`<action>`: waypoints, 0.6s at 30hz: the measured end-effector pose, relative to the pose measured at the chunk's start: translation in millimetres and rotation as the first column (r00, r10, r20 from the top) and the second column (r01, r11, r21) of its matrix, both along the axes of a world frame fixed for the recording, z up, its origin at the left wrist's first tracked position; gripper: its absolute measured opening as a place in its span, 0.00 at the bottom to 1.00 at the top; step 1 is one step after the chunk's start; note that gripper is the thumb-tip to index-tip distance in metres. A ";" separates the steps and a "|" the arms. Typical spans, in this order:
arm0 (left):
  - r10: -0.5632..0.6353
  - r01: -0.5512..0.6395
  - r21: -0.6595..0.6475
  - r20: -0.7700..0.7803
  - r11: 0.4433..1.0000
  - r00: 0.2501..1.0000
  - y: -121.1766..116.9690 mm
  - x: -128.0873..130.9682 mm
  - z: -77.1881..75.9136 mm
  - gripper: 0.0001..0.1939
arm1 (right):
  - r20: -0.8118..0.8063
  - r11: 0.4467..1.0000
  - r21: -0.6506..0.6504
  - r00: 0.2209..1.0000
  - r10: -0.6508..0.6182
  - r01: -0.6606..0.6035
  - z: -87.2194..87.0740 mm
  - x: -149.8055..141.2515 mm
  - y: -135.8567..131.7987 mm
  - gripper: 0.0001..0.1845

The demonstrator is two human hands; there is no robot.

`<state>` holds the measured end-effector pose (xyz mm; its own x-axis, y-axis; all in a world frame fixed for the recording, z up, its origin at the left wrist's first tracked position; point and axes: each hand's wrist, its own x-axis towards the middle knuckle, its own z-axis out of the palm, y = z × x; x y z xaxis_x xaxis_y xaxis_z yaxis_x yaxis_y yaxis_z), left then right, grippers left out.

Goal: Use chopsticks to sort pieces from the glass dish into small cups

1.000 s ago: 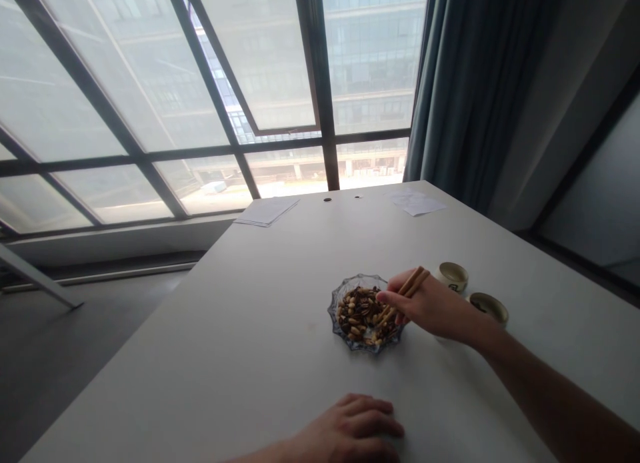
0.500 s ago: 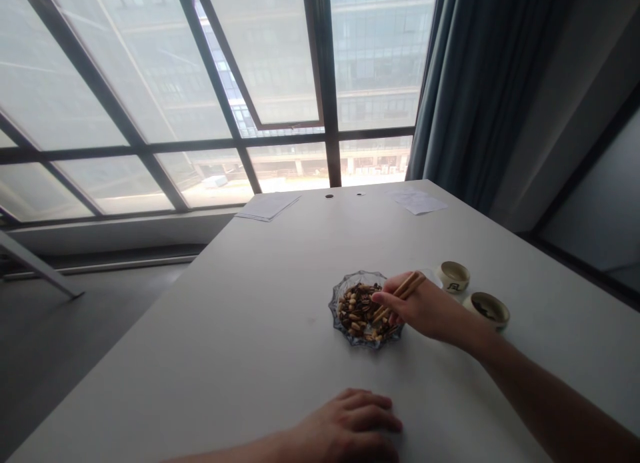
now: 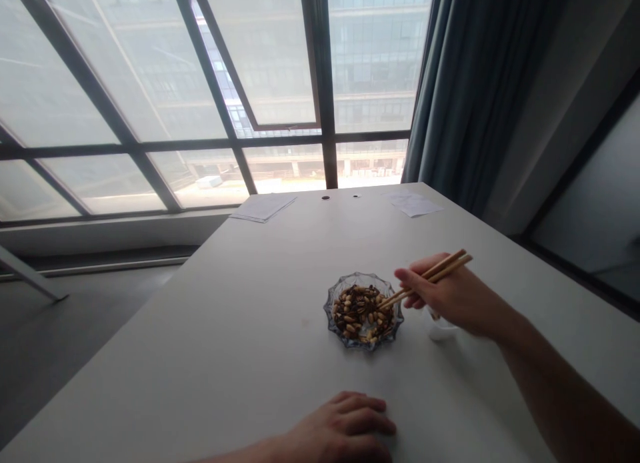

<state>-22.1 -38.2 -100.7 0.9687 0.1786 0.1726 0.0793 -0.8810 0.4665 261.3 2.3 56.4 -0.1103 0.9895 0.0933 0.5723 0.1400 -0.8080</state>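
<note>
A scalloped glass dish (image 3: pixel 331 298) full of mixed nuts and seeds (image 3: pixel 360 312) stands on the white table (image 3: pixel 250 330). My right hand (image 3: pixel 450 294) is closed round a pair of wooden chopsticks (image 3: pixel 430 275), raised just right of the dish, their tips over its right rim. A small white cup (image 3: pixel 440 330) shows partly under that hand. My left hand (image 3: pixel 345 428) lies flat on the table near the front edge, fingers loosely together, holding nothing.
Sheets of paper lie at the far end of the table, one stack (image 3: pixel 263 207) on the left and another (image 3: pixel 415 204) on the right. Large windows (image 3: pixel 200 83) and a dark curtain (image 3: pixel 475 83) stand behind. Grey floor (image 3: pixel 75 316) lies left of the table.
My right hand has lifted and drawn back to the right with the chopsticks, whose tips have risen out of the nuts to the dish's rim. It now hides the two small cups. The left hand stayed put.
</note>
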 end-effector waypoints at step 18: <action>0.018 -0.016 -0.040 0.052 0.999 0.998 1.2 2.9 -0.2 0.10 | 0.209 0.906 -0.052 0.892 -0.401 0.420 11.3 117.4 15.5 0.20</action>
<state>-19.2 -36.9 -101.0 0.9552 0.2026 0.2156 0.0686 -0.8605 0.5048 378.8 17.9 67.7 0.3014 0.9534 0.0171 0.7054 -0.2108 -0.6768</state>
